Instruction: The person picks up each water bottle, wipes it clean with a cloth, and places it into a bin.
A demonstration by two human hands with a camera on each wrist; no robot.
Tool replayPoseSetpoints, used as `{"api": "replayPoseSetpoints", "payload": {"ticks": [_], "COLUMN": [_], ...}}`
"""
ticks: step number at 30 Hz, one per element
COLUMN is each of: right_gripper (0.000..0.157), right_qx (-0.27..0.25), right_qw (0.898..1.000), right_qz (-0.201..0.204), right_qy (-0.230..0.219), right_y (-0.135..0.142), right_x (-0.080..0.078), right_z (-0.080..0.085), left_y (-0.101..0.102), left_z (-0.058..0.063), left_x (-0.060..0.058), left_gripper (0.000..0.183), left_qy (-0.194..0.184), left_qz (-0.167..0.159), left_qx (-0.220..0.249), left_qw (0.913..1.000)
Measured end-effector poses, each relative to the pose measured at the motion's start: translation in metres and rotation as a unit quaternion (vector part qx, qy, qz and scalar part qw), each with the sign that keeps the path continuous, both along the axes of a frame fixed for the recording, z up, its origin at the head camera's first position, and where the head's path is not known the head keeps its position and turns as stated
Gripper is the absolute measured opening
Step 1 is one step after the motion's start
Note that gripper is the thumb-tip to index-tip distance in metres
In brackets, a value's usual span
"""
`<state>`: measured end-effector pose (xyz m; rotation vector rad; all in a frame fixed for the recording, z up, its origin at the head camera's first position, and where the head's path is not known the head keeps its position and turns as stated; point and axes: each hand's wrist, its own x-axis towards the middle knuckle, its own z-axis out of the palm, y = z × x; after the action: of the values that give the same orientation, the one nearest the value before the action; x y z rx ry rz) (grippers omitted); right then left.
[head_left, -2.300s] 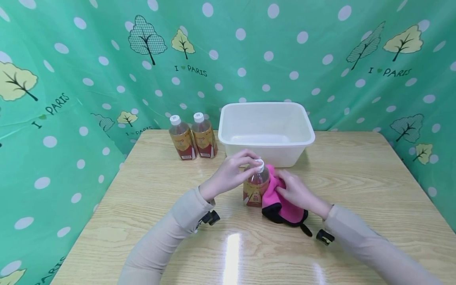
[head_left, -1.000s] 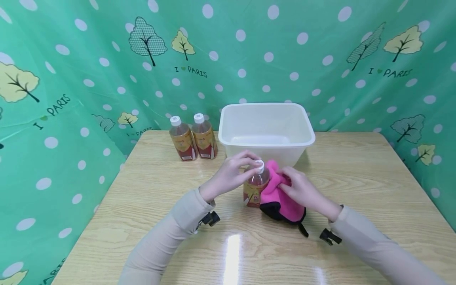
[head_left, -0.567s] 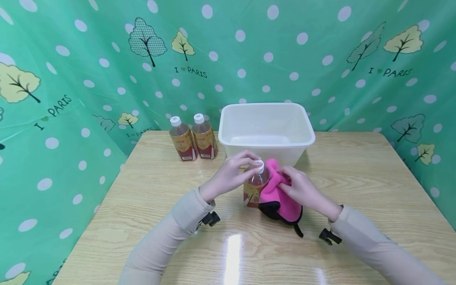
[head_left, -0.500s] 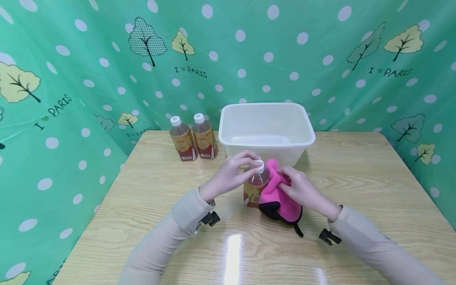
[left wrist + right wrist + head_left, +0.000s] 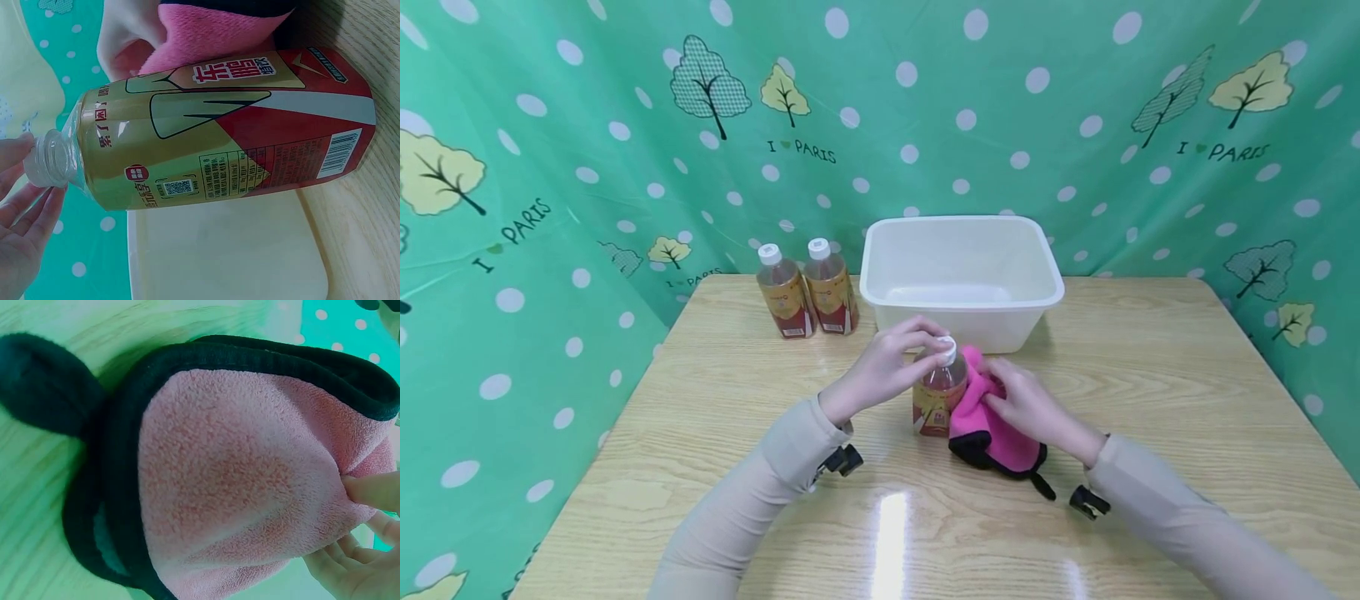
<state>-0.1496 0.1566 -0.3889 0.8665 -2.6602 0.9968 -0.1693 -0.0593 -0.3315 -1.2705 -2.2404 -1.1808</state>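
Observation:
My left hand (image 5: 895, 367) pinches the white-capped neck of a drink bottle (image 5: 934, 408) that stands upright in front of the white tub. In the left wrist view, the bottle (image 5: 231, 131) shows a gold and red label, with fingertips on both sides of its cap (image 5: 45, 159). My right hand (image 5: 1026, 404) pinches a fold of a pink towelling cloth (image 5: 1011, 446) with black edging and a hanging loop. This cloth lies against the bottle's right side and hides part of it. In the right wrist view, thumb and fingers grip the bunched cloth (image 5: 237, 475).
A white plastic tub (image 5: 955, 321) stands close behind the bottle. To its left are two more capped bottles (image 5: 786, 304) of the same kind, side by side. The wooden table (image 5: 1165, 367) meets a green dotted curtain (image 5: 970, 117) at the back.
My right hand has dipped and shifted slightly right, after rising a little earlier, and the cloth has moved down along the bottle with it. My left hand and the bottle have stayed put.

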Motion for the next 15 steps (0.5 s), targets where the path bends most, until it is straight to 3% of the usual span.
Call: {"api": "replayPoseSetpoints", "payload": {"ticks": [9, 15], "right_gripper": [0.042, 0.031], "right_qx": [0.037, 0.075], "right_qw": [0.999, 0.996], "right_qz": [0.011, 0.007], "right_qy": [-0.019, -0.041], "right_y": [-0.001, -0.002], "right_x": [-0.003, -0.003], "right_z": [-0.016, -0.027], "left_y": [0.000, -0.001], "left_z": [0.000, 0.000], "left_x": [0.000, 0.000], "left_gripper": [0.012, 0.012], "left_qy": [0.006, 0.002], "left_qz": [-0.001, 0.002], "left_qx": [0.002, -0.003], "left_qw": [1.0000, 1.0000]}}
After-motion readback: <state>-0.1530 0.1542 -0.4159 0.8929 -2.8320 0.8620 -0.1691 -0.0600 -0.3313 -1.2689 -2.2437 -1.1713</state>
